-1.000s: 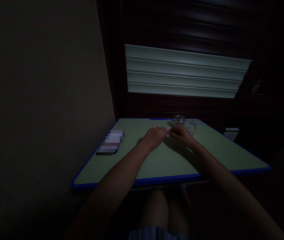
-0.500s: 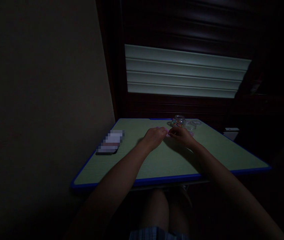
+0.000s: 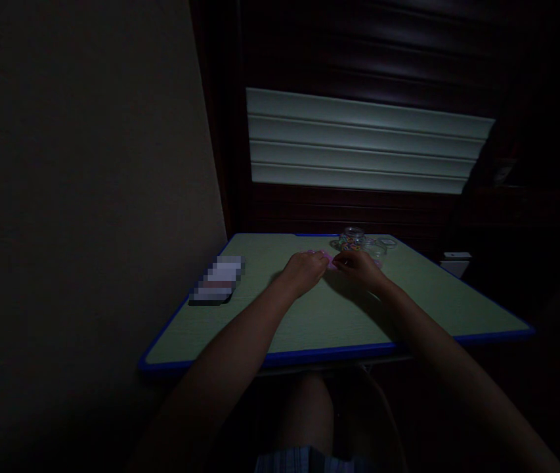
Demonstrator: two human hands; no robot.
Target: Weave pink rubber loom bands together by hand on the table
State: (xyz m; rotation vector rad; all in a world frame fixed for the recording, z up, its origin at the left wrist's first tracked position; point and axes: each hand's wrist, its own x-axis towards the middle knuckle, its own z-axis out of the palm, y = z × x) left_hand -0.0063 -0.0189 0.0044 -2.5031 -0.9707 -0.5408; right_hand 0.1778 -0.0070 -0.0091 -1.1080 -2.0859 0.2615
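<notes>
Holding a small pink thing near the middle of the frame, your left hand is curled over it. Your right hand has its fingers bent close by, but I cannot tell if they grip anything. Past it sit a clear cup and a glass jar with colorful bits, all on your green bench.

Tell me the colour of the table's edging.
The edging is blue, seen best in the head view.
</notes>
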